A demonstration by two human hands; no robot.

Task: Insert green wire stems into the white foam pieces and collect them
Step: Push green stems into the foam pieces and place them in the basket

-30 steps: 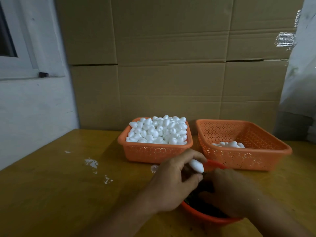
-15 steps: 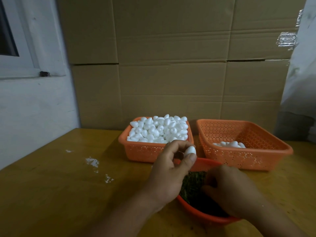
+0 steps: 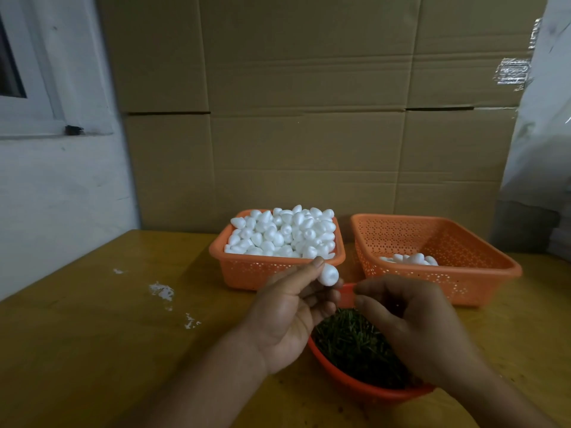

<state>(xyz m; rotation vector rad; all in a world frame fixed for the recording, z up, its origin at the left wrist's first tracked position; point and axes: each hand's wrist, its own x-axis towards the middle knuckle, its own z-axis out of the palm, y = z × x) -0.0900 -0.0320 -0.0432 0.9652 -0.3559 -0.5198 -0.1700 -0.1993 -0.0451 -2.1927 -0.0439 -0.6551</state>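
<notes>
Two hands meet above the orange bowl (image 3: 364,389) of green wire stems (image 3: 355,341). Left hand (image 3: 290,316) pinches one white foam piece (image 3: 329,274) in its fingers; right hand (image 3: 411,322) fingers are curled, any stem too small to see. Best to hold the foam steady and push the stem straight in.

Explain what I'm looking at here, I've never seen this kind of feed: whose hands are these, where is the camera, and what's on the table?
There is one view, from a camera worn on a person's head, looking down at their bare hands. The left hand pinches one white foam piece. The right hand is curled just beside it, thumb and finger pinched; a stem there is too small to see. Below sits a red bowl of green wire stems. On the wooden table behind stand a full orange basket of foam pieces and a nearly empty orange basket.
</notes>
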